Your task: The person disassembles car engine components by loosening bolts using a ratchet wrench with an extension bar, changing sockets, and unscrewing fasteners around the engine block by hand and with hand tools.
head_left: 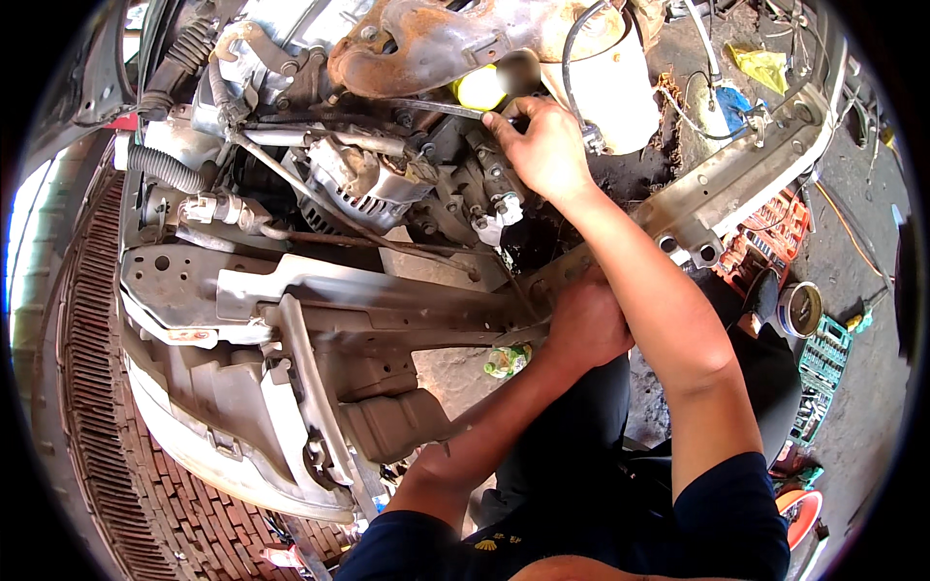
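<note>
Engine bay of a partly dismantled vehicle, seen from above. The right hand (541, 145), at upper center of the frame, has its fingers curled, with the thumb at the right end of a slim grey bar (431, 106). The bar lies just below the rusty heat shield (426, 44); with the fingertips partly hidden, whether the hand grips it cannot be told. The left hand (589, 324), right of center and partly covered by the right forearm, is at the long metal rail (387, 302); its fingers are hidden, so its state cannot be told.

Left of the right hand is a finned alternator (363, 184); to its right stands a cream-colored tank (615, 92), and above it is a bright yellow object (480, 89). A corrugated black hose (165, 168) occupies the upper left. Below the rail, near center, is a green-labelled bottle (507, 361). At the right of the frame, an orange-red tool case (775, 237), a round tin (799, 308) and a green tool case (823, 373) lie on the dark floor (867, 387).
</note>
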A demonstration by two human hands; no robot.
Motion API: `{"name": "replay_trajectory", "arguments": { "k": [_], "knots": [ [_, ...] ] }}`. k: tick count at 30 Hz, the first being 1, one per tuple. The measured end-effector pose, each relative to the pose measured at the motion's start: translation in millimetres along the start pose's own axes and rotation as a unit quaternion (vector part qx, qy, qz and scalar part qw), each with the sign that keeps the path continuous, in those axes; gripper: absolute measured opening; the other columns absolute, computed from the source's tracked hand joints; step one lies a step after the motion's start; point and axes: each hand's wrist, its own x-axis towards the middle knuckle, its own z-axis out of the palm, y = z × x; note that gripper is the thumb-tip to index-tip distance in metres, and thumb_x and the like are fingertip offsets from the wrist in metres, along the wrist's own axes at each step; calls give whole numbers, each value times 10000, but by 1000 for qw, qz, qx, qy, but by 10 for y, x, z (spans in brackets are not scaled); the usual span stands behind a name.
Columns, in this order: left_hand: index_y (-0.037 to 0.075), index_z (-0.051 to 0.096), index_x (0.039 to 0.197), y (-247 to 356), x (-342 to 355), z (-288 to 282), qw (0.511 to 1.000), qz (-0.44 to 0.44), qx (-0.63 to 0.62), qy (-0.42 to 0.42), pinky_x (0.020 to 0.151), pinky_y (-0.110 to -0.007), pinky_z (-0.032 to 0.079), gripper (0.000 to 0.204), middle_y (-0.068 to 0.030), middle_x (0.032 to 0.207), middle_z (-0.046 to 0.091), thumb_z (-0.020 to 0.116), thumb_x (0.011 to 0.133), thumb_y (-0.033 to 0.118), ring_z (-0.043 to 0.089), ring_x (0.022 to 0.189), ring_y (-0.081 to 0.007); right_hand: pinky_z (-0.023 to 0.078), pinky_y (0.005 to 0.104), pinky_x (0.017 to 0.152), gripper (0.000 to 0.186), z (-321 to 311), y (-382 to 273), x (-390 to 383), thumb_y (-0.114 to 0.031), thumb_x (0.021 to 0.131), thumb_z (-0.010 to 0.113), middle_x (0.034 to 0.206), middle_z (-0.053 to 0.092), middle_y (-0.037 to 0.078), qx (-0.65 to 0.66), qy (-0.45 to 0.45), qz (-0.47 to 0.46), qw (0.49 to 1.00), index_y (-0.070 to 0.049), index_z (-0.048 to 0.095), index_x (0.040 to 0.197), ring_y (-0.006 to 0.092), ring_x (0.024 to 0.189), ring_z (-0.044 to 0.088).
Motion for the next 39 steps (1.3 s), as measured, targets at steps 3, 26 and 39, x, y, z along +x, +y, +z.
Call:
{"name": "replay_trajectory", "arguments": {
  "k": [3, 26, 39],
  "knots": [
    [48, 729, 1161, 13, -7, -15, 1000, -5, 3, 7, 885, -471, 573, 442, -153, 1093, 754, 769, 824, 330, 700, 1038, -383, 553, 479, 834, 387, 46, -4, 17, -369, 913, 801, 864, 723, 250, 28, -33, 48, 998, 8, 720, 929, 419, 869, 713],
    [53, 712, 1198, 5, -4, -11, 1000, 16, 22, -7, 887, -491, 560, 487, -149, 1142, 746, 769, 839, 377, 687, 1067, -398, 535, 497, 923, 275, -25, -117, -37, -265, 936, 749, 986, 726, 208, -57, -24, -63, 996, 4, 692, 933, 403, 1031, 678],
    [44, 715, 1167, 11, 2, -11, 1000, 30, 5, 8, 925, -472, 544, 443, -149, 1134, 747, 751, 846, 348, 691, 1063, -369, 538, 515, 879, 271, -74, -180, -133, -245, 903, 777, 959, 712, 223, -51, -59, -38, 996, 7, 678, 908, 428, 981, 681]
  ]
}}
